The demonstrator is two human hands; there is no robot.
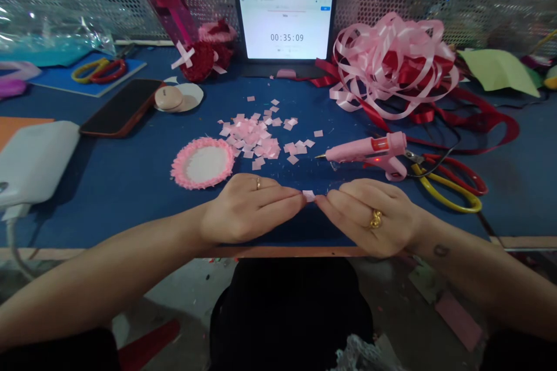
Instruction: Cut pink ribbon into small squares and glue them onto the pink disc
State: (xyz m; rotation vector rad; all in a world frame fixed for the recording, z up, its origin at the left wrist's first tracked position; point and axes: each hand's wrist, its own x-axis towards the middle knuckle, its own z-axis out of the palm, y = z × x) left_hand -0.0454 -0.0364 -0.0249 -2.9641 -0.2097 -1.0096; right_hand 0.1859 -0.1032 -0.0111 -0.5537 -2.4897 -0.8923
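Observation:
A small square of pink ribbon (308,196) is pinched between my two hands, low over the table's front part. My left hand (256,207) has its fingertips closed on the square's left side. On its right side, the fingertips of my right hand (369,214) are also closed at the square. Just beyond my left hand lies a white disc edged with pink ribbon pieces (176,169). A loose pile of pink ribbon squares (252,134) is spread behind the disc. Past my right hand lies a pink glue gun (361,151), its tip pointing left.
Scissors (452,190) lie right of the glue gun. Tangled pink and red ribbon (391,64) sits at the back right. A tablet (285,23) stands at the back. Leftward are a phone (124,107), a white charger (37,162) with a cable, and more scissors (99,71).

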